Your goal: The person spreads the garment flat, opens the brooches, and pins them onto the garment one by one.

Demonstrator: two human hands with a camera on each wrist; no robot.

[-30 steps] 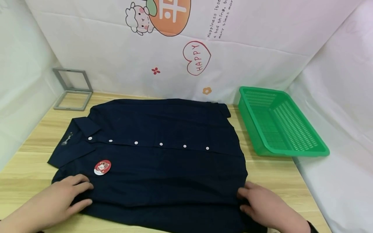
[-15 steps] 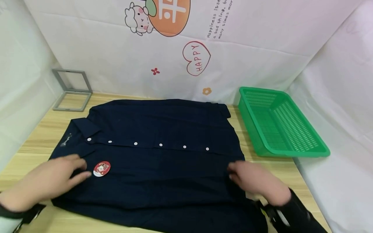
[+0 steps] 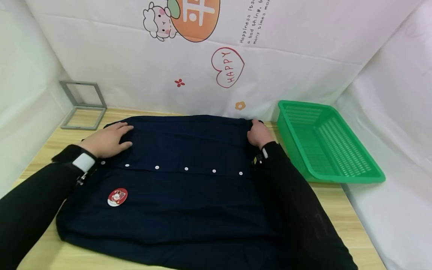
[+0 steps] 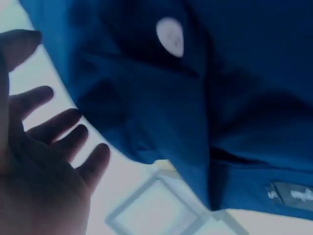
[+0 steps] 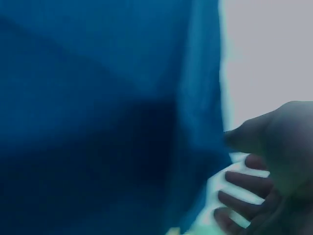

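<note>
A dark navy button-up shirt point(image 3: 189, 202) lies spread on the wooden table, its collar toward the left. White buttons run across it, and a round red-and-white badge point(image 3: 117, 197) sits on its chest. My left hand point(image 3: 107, 140) reaches over the collar to the far shoulder, fingers apart and loosely extended; in the left wrist view the hand point(image 4: 54, 152) grips no cloth. At the far right corner, by the cuff, is my right hand point(image 3: 259, 134). The right wrist view shows that hand point(image 5: 266, 171) beside the cloth edge, fingers loosely bent. The left forearm hides most of the collar.
A green plastic basket point(image 3: 303, 157) stands at the right, its far part by the white backdrop. A grey folding frame point(image 3: 100, 118) stands at the back left corner. White cloth walls point(image 3: 287, 75) border the table's back and sides.
Both hands have moved away from the near side of the shirt to its far edge, left hand to the shoulder, right hand to the cuff corner. The shirt's near-left edge has shifted slightly.
</note>
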